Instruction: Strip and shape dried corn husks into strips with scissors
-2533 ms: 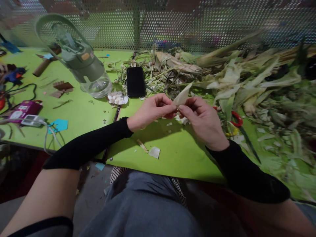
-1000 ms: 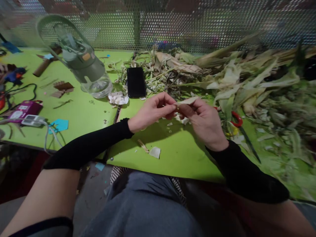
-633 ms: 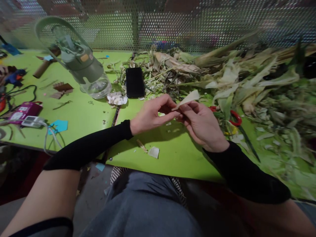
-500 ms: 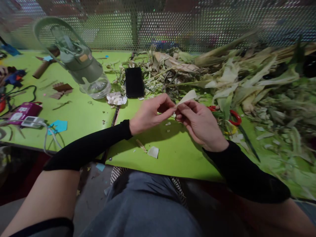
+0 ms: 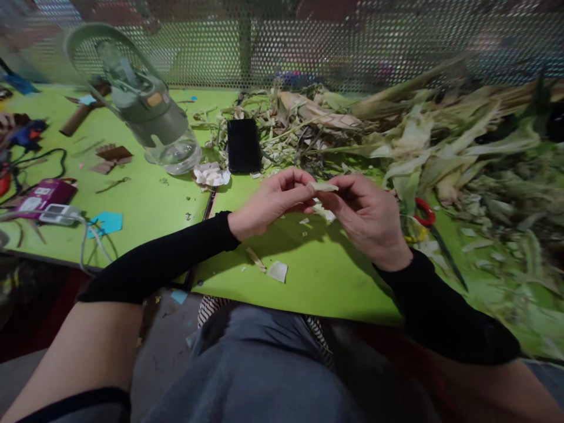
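Between my two hands, above the green table (image 5: 299,288), is a small pale strip of corn husk (image 5: 325,187). My left hand (image 5: 275,200) pinches its left end between thumb and fingers. At the other end, my right hand (image 5: 363,214) grips it with thumb and forefinger. Part of another pale piece shows just below the fingers of my right hand. On the table under my hands lie a whitish husk scrap (image 5: 277,271) and a thin tan sliver (image 5: 256,259). Red-handled scissors (image 5: 425,212) rest to the right of my right hand.
A heap of corn husks (image 5: 409,135) spreads along the back and right. Behind my left hand are a black phone (image 5: 244,145), crumpled white tissue (image 5: 212,174) and a tilted-looking water bottle (image 5: 158,117). A purple box (image 5: 46,197) with cables lies left. A perforated metal screen (image 5: 211,53) stands behind.
The husk piece stood up as a pointed flap above my fingers; now it lies flatter, stretched between them. My right hand has shifted slightly right, away from my left hand.
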Demonstrator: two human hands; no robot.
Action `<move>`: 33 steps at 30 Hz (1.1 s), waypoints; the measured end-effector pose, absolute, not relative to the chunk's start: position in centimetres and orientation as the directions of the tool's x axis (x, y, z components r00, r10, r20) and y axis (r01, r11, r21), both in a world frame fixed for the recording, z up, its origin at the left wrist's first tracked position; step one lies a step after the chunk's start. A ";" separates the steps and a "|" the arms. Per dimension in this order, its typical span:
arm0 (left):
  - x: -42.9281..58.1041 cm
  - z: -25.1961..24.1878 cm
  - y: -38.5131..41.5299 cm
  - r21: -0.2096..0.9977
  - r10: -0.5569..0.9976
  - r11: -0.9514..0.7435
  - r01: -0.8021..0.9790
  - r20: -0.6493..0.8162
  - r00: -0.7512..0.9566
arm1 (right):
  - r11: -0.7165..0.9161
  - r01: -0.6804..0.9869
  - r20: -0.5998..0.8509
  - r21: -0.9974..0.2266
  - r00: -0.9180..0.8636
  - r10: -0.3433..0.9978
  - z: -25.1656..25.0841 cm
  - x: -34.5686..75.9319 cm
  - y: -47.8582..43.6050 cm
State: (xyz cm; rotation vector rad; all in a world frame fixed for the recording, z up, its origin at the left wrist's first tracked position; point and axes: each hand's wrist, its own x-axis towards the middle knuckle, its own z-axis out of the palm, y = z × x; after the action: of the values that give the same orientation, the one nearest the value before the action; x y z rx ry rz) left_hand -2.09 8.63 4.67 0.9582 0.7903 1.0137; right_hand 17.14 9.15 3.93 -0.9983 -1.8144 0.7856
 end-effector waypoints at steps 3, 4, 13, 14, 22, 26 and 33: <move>-2.1 4.6 8.7 0.934 0.932 0.191 -0.302 -0.076 0.355 | 0.479 0.336 0.415 -0.811 -0.246 0.876 4.0 17.3 9.1; -2.1 4.5 8.7 0.941 0.933 0.176 -0.290 -0.066 0.353 | 0.470 0.329 0.413 -0.819 -0.231 0.881 4.1 17.3 9.1; -2.0 3.7 9.0 0.958 0.933 -0.101 -0.268 0.185 0.309 | 0.030 -0.022 0.034 -0.999 -0.198 0.980 4.3 16.5 9.4; -2.0 3.7 8.9 0.961 0.934 -0.100 -0.259 0.180 0.308 | 0.047 -0.018 0.049 -0.999 -0.199 0.979 4.2 16.4 9.4; -1.8 4.3 8.4 0.940 0.945 0.195 -0.279 -0.103 0.311 | 0.380 0.217 0.330 -0.899 -0.236 0.914 4.6 16.8 8.8; -2.0 4.5 8.6 0.907 0.922 0.281 -0.313 -0.164 0.351 | 0.381 0.254 0.321 -0.889 -0.246 0.914 4.7 16.7 8.7; -2.3 4.4 8.7 0.987 0.919 0.003 -0.163 0.061 0.389 | 0.383 0.246 0.328 -0.890 -0.238 0.914 5.2 16.6 8.5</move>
State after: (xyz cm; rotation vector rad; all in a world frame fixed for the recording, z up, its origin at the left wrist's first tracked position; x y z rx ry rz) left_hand -2.33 8.66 4.42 1.2770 0.7822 1.0008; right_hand 16.64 8.53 5.23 -1.0282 -1.7165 0.9046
